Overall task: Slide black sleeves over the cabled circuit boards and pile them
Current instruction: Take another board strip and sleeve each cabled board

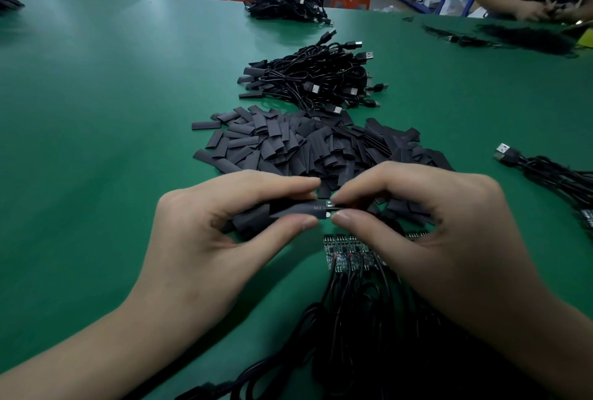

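One black sleeve [293,211] lay at the centre of the frame, its long axis running left to right and its open mouth facing right. At that mouth sat the tip of a circuit board [330,207], lined up on the same axis, with only a sliver of it showing.

The left hand [224,226] pinched the sleeve between thumb and forefinger. The right hand [433,223] pinched the board from the right, its thumb tip almost meeting the other thumb. By my judgement the coming move turned on that shared line: board pushed leftward, sleeve drawn rightward, both hands equally near.

Just below, bare boards [345,250] on their cables lay in a row. Above was the heap of loose sleeves [288,143], and beyond it the finished pile [314,78], all on the green counter [96,143].
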